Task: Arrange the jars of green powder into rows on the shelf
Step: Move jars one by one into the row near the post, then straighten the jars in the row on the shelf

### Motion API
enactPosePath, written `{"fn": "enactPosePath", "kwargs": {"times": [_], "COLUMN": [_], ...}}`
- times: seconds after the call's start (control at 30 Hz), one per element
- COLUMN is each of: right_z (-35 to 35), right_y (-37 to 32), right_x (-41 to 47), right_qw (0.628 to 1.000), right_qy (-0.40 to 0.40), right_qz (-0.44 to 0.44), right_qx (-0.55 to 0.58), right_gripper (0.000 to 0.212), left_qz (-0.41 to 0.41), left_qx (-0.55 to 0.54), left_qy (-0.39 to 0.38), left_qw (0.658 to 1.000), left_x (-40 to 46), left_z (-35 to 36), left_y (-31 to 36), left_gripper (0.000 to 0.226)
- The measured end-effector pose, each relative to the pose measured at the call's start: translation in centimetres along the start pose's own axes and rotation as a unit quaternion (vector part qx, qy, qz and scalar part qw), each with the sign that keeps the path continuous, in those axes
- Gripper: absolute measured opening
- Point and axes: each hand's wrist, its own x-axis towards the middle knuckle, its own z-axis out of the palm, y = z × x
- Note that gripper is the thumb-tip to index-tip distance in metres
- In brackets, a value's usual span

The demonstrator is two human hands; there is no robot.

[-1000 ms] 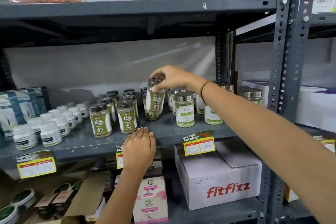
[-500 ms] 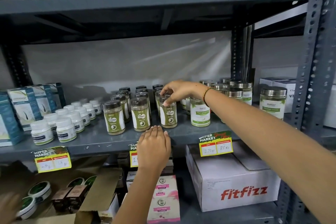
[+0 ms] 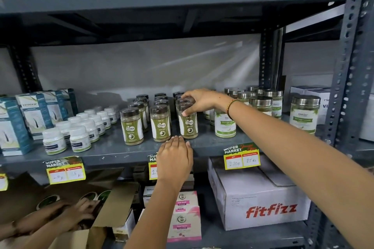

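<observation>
Small dark-lidded jars of green powder stand in three rows on the grey middle shelf point(image 3: 113, 147). The front ones are the left jar point(image 3: 132, 127), the middle jar point(image 3: 160, 124) and the right jar point(image 3: 188, 125). My right hand point(image 3: 199, 102) reaches in from the right and grips the lid of the right front jar, which stands upright on the shelf. My left hand point(image 3: 174, 159) lies flat on the shelf's front edge just below that jar, fingers together, holding nothing. More of these jars line up behind, partly hidden.
Larger steel-lidded green-powder jars point(image 3: 261, 105) stand to the right, one point(image 3: 304, 114) apart by the upright post point(image 3: 352, 66). White bottles point(image 3: 80, 137) and blue boxes point(image 3: 12, 127) fill the left. Below sit a Fitfizz carton point(image 3: 263, 204), pink boxes point(image 3: 184, 218) and another person's hands point(image 3: 77, 214) in an open carton.
My right hand has brought the tilted, lifted jar down and set it upright at the front of the right row. My left hand has stayed on the shelf edge.
</observation>
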Motion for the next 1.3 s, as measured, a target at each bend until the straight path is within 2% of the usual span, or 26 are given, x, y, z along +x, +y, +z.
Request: {"fn": "enactPosePath", "kwargs": {"times": [0.13, 0.3, 0.5, 0.6, 0.7, 0.83, 1.0, 1.1, 1.3], "right_z": [-0.7, -2.6, -5.0, -6.5, -7.6, -8.0, -7.5, -7.4, -7.1], "right_y": [0.2, 1.4, 6.4, 9.4, 12.0, 14.3, 15.6, 15.9, 17.3], "right_x": [-2.0, -5.4, -9.3, -11.4, -12.9, -13.8, -13.8, -13.5, -12.7], "right_qw": [0.997, 0.981, 0.965, 0.948, 0.913, 0.884, 0.867, 0.861, 0.873], "right_qy": [0.079, 0.191, 0.249, 0.239, 0.204, 0.125, 0.085, 0.063, 0.082], "right_qz": [-0.017, -0.034, 0.043, 0.128, 0.209, 0.296, 0.329, 0.344, 0.337], "right_qx": [0.018, 0.011, -0.066, -0.165, -0.285, -0.340, -0.365, -0.369, -0.342], "right_gripper": [0.070, 0.054, 0.043, 0.041, 0.043, 0.057, 0.060, 0.050, 0.039], "left_qz": [0.007, 0.006, 0.008, 0.012, 0.012, 0.014, 0.013, 0.013, 0.007], "left_qx": [0.003, -0.011, -0.010, -0.005, -0.004, -0.003, -0.007, -0.009, -0.013], "left_qy": [-0.008, -0.017, -0.027, -0.028, -0.031, -0.033, -0.029, -0.027, -0.031], "left_qw": [1.000, 1.000, 1.000, 1.000, 0.999, 0.999, 0.999, 1.000, 0.999], "left_x": [0.0, -0.2, -0.4, -0.4, -0.3, -0.3, -0.2, -0.2, -0.1], "left_z": [-0.2, -0.9, -1.4, -1.4, -1.3, -1.1, -1.0, -0.9, -0.6], "left_y": [-0.1, 0.0, 0.1, 0.1, 0.2, 0.0, 0.0, 0.0, -0.2], "left_gripper": [0.052, 0.051, 0.049, 0.049, 0.049, 0.047, 0.048, 0.046, 0.049]}}
